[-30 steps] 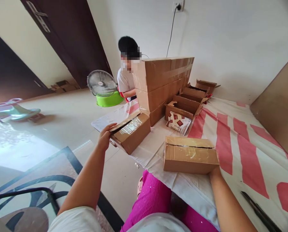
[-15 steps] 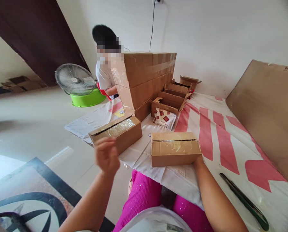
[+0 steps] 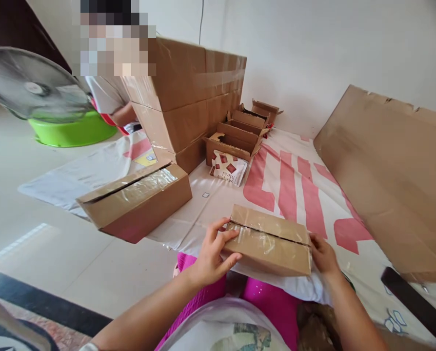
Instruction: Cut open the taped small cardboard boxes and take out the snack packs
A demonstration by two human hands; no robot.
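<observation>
Where the taped carton (image 3: 269, 239) is, at the wearer's one o'clock, it's two-handed stuff: left hand (image 3: 216, 253), fingers parted, holding its nine-o'clock end; right hand (image 3: 324, 254), fingers curled, holding three o'clock, probably for balance. Second carton (image 3: 139, 207) at eleven!

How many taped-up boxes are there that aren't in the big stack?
2. One taped box is between the left hand and right hand; the second box sits farther left, in front of the big stack. More could be hidden behind that stack.
</observation>
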